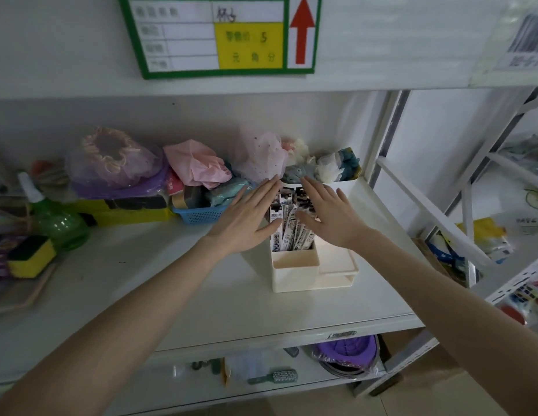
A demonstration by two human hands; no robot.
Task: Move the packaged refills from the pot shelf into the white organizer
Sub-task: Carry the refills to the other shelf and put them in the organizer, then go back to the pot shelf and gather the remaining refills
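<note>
A white organizer [294,273] stands on the white shelf, right of centre. Several packaged refills [291,226], white packets with black print, stand upright in its tall rear compartment. My left hand [246,217] is flat with straight fingers against the left side of the packets. On their right side my right hand [329,214] lies flat too, fingers straight. The packets sit between both palms. The organizer's front compartment and low right tray hold nothing.
Bagged hair accessories [198,163], a blue basket [201,214] and a white bin of scrunchies [327,168] line the shelf back. A green spray bottle [56,219] and yellow sponge [30,256] sit left. A metal rack upright [390,130] stands right; a lower shelf holds a purple bowl [348,351].
</note>
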